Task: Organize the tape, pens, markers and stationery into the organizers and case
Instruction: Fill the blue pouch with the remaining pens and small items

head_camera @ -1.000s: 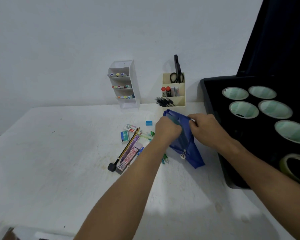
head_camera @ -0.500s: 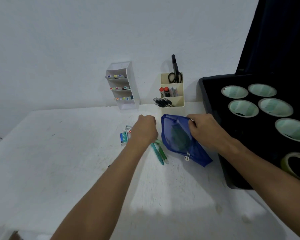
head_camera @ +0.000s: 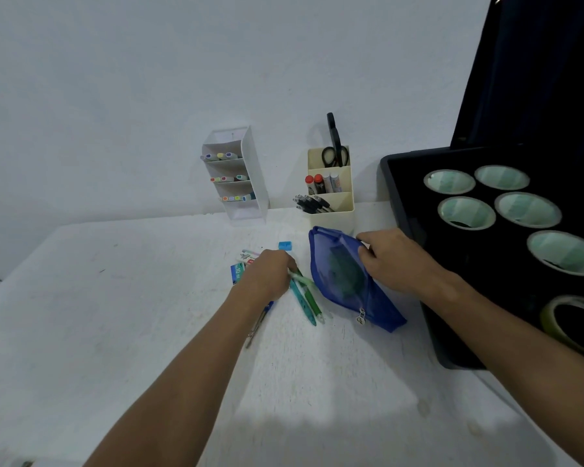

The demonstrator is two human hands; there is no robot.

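On the white table (head_camera: 149, 298), beside the black case (head_camera: 418, 264) already full of tape rolls, the right hand (head_camera: 395, 261) pinches the blue pouch (head_camera: 338, 274) mouth apart so the left hand (head_camera: 267, 274), grip clamped on green pens (head_camera: 309, 298), can probably slide them inside.

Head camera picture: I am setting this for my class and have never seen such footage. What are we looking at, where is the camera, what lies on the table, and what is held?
No machine here: a person's two bare arms, filmed by a camera worn on the head, looking forward and down. The left hand closes its grip on green pens lying on the white table. The right hand holds open a blue mesh pencil case. Behind stand a white marker organizer and a cream pen holder with scissors. A black tray on the right holds tape rolls.
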